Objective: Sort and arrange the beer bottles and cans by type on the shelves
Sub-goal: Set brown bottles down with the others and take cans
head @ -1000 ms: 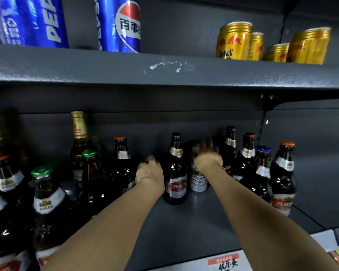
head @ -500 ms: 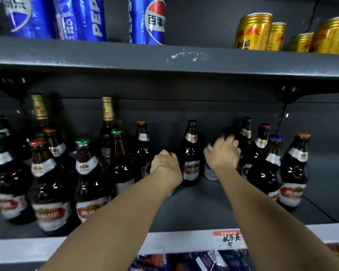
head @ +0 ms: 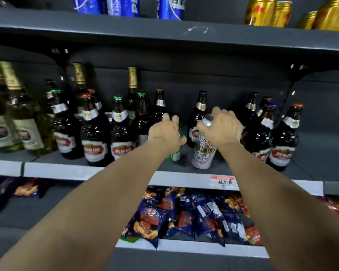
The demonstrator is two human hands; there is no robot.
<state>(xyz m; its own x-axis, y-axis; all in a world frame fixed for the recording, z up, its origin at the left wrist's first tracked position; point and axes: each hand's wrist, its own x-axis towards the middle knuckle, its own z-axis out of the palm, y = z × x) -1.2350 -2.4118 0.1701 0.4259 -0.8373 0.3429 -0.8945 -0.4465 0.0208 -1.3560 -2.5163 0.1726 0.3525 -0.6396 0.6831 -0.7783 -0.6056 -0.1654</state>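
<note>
Blue cola cans (head: 170,7) and gold cans (head: 259,10) stand above; snack bags (head: 184,216) lie below.

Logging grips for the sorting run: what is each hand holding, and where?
The right hand grips the white can by its top; the left hand holds the green can near its top.

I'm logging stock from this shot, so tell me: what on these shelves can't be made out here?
Head view only:
- Green can: mostly covered by the left hand; brand unreadable.
- White can: its top is hidden under the right hand; label blurred.
- Blue cans and gold cans: tops cut off by the upper edge.
- Price tag: print too blurred to read.
</note>
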